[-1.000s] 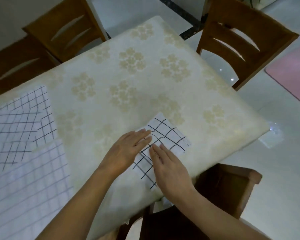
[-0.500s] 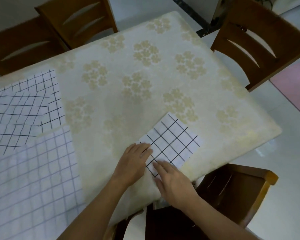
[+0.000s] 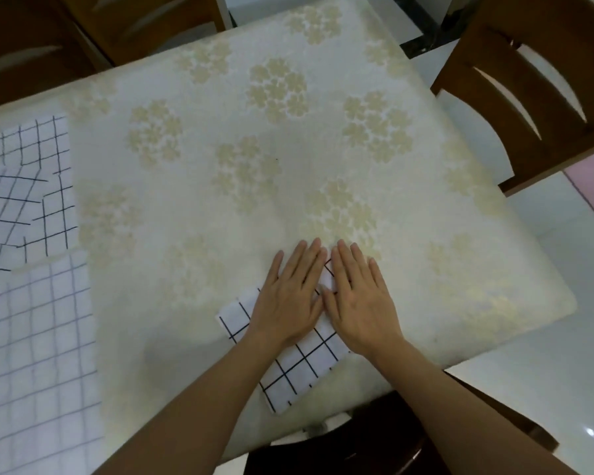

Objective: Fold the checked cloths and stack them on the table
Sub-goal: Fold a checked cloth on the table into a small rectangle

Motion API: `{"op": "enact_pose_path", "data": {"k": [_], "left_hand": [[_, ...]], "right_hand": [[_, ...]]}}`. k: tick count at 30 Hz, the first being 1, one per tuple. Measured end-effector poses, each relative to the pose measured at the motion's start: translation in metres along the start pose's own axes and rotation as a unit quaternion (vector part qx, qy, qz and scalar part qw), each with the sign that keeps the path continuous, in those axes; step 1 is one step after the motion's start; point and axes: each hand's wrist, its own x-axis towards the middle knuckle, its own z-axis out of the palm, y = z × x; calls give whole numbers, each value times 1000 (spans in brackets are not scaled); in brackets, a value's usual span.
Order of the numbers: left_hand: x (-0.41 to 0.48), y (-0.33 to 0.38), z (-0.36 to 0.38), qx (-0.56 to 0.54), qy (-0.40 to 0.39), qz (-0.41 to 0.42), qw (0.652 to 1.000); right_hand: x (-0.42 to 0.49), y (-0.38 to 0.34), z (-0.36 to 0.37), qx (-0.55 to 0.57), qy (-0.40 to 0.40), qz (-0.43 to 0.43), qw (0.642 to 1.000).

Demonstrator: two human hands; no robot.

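Presently: folded checked cloth, near tabletop front edge, its far half hidden under both hands; left hand and right hand flat on it, fingers straight, side by side; unfolded checked cloths, left, overlapping, cut off by frame; wooden chair, far right, partly out of view
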Motion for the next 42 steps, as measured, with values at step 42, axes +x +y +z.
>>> {"op": "enact_pose_path", "data": {"k": [42], "left_hand": [[-115,26,23,-3,22,-228,973]], "right_hand": [[16,10,7,-79,-104,-174,976]]}}
